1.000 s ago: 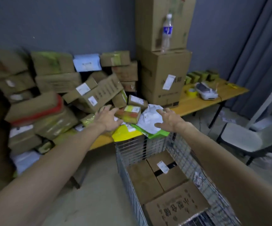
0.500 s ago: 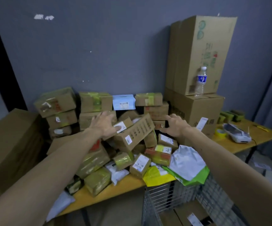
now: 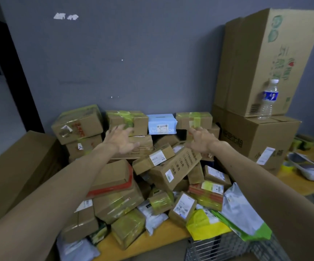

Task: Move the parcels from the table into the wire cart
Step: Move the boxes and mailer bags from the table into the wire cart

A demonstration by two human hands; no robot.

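A heap of cardboard parcels covers the yellow table [image 3: 163, 236]; a light blue packet [image 3: 161, 123] sits at the back between a green-taped box [image 3: 128, 120] and another taped box [image 3: 194, 119]. Both my arms stretch out over the heap. My left hand [image 3: 121, 139] hovers with spread fingers in front of the green-taped box, holding nothing. My right hand [image 3: 201, 139] hovers with spread fingers below the right taped box, above a long tilted box [image 3: 175, 169]. Only the top rim of the wire cart [image 3: 216, 247] shows at the bottom edge.
Two big cartons [image 3: 257, 140] stack at the right with a water bottle [image 3: 268, 99] on the lower one. A white handheld device [image 3: 310, 167] and tape roll lie on the table's right end. A large flat carton [image 3: 18, 170] leans at the left. White-green mailer bags [image 3: 242, 213] overhang the cart.
The view has tilted up from the cart to the heap. Both hands have reached farther back and higher, from the front parcels to the back row of boxes, still empty.
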